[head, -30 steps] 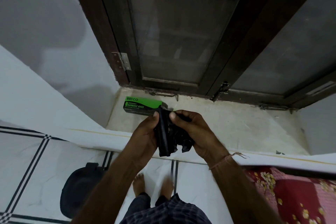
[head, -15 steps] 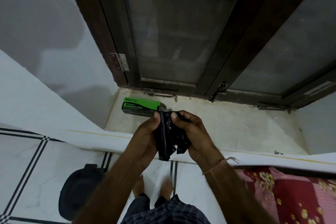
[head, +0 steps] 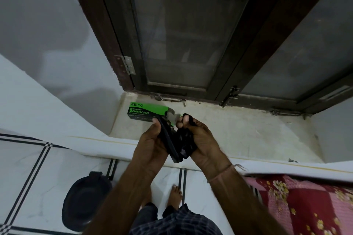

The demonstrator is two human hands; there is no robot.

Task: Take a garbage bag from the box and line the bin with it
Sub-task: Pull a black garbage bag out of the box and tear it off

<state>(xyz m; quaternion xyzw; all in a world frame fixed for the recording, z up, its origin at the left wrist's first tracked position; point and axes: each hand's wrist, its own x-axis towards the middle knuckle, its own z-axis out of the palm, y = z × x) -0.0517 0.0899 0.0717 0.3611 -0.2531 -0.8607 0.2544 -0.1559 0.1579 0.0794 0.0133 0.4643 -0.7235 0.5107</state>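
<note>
A green and black garbage bag box (head: pixel 147 111) lies on the stone window sill (head: pixel 248 135), its right end flap open. Just in front of it, both hands hold a folded black garbage bag (head: pixel 178 143) above the sill's edge. My left hand (head: pixel 152 145) pinches the bag's flat folded strip between thumb and fingers. My right hand (head: pixel 200 139) grips the crumpled part, with a bit of black plastic sticking up past its fingertips. A dark round bin (head: pixel 86 198) with its lid stands on the floor at the lower left, beside my left arm.
A dark wooden window frame (head: pixel 124 44) with glass panes rises behind the sill. White floor tiles with black lines (head: pixel 28 177) lie below. A red flowered cloth (head: pixel 305 202) covers something at the lower right. My bare feet (head: pixel 175 192) stand between bin and cloth.
My hands have drawn slightly apart, spreading the bag's folds; the right hand's fingertips have lifted a bit of plastic upward. The box's open end flap now shows between my hands.
</note>
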